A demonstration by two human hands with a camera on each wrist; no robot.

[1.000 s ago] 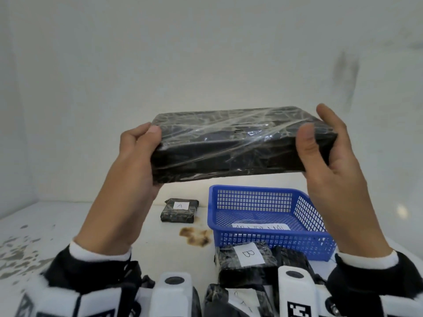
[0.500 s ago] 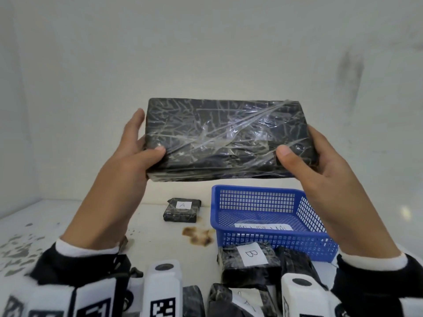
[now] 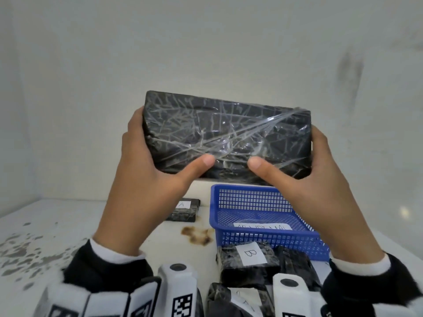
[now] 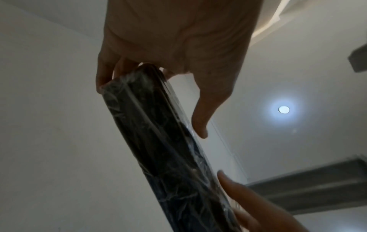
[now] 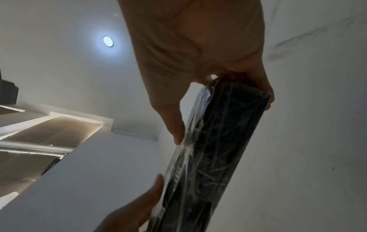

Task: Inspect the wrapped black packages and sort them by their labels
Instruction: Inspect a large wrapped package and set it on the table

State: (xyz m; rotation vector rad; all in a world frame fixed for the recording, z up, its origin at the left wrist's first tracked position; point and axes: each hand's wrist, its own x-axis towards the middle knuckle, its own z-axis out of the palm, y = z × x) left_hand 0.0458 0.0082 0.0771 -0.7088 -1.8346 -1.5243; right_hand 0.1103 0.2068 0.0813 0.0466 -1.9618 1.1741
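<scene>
Held package: a long, flat black package wrapped in clear film, raised in the centre of the head view above the table; its broad face is turned toward the camera.
Surface: the film is creased into many pale crossing lines, with one taut band running diagonally toward the upper right corner; no label shows on this face.
Edge views: both wrist views show the narrow side of the package, dark and glossy under the wrinkled film.
Left hand: the left hand grips the left end, thumb pressed on the front face near the lower edge, fingers wrapped behind.
Right hand: the right hand grips the right end the same way, its thumb close to the other thumb.
Basket: a blue basket sits lower right, a white slip inside.
Other packages: package labelled A lies left of the basket; package labelled B lies in front of it.
</scene>
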